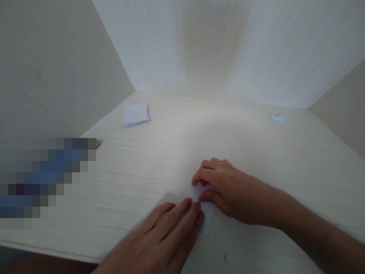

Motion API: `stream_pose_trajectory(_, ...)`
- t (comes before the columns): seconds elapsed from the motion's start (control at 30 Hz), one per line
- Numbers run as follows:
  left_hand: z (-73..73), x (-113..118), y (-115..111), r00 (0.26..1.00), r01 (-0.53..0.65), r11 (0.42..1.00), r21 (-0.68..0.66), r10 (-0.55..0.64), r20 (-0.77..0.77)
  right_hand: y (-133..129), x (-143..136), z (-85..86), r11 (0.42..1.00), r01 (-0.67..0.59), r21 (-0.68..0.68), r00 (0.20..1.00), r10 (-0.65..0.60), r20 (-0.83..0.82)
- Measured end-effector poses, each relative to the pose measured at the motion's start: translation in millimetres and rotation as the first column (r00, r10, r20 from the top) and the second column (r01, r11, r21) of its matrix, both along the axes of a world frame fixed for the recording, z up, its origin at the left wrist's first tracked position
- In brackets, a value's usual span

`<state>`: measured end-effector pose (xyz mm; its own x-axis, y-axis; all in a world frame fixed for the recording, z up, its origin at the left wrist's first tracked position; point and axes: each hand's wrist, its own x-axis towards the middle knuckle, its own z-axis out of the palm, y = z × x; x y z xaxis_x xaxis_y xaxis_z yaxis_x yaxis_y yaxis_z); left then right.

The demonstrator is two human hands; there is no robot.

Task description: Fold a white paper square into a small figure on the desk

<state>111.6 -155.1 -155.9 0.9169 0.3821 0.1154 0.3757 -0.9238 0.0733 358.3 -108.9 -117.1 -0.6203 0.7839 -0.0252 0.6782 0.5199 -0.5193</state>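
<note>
A small piece of white paper lies on the table near its front, partly covered by both hands. My left hand reaches in from the bottom edge, its fingers stretched out and the fingertips pressing on the paper's left side. From the right, my right hand curls over the upper part of the same sheet. Its thumb and bent fingers are at the paper, holding it; how it is folded beneath them is hidden.
A stack of white paper squares rests at the back left of the pale table. A small curved white paper piece is at the back right. Pale walls enclose the back and sides. A pixelated patch masks the left.
</note>
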Motion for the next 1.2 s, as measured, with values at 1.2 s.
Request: stream_pose_trajectory(1.2,13.9,28.4,-20.5,0.984,-0.132,0.989,-0.064,0.139,0.112,-14.9,10.9,-11.8,0.955,-0.065,0.291,0.990,0.098,-0.100)
